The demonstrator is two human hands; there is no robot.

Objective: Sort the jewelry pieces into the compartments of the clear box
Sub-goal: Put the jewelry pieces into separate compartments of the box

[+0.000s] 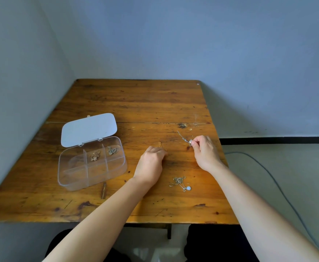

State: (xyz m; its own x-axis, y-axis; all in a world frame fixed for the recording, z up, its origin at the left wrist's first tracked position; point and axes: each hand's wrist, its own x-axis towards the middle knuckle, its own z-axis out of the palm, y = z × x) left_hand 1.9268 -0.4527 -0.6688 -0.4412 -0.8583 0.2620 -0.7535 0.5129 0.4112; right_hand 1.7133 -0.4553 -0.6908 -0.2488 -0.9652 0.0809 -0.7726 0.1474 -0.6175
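Note:
The clear box (73, 178) lies open on the left of the wooden table, its lid (88, 129) tipped back. A gold piece (95, 155) is in its back middle compartment and another piece (112, 150) in the back right one. My right hand (205, 152) pinches one end of a thin silver chain (183, 137) that trails up and left over the table. My left hand (151, 163) rests knuckles-up on the table with fingers curled at a thin gold chain (162, 146); whether it grips the chain is hidden. A tangled silver necklace with a pale round pendant (180, 183) lies between my forearms.
The table (136, 103) stands in a corner, with walls at the left and back. Its right edge drops to the floor, where a grey cable (279, 186) runs. A small dark tangle (182, 126) lies beyond the silver chain. My knees are under the front edge.

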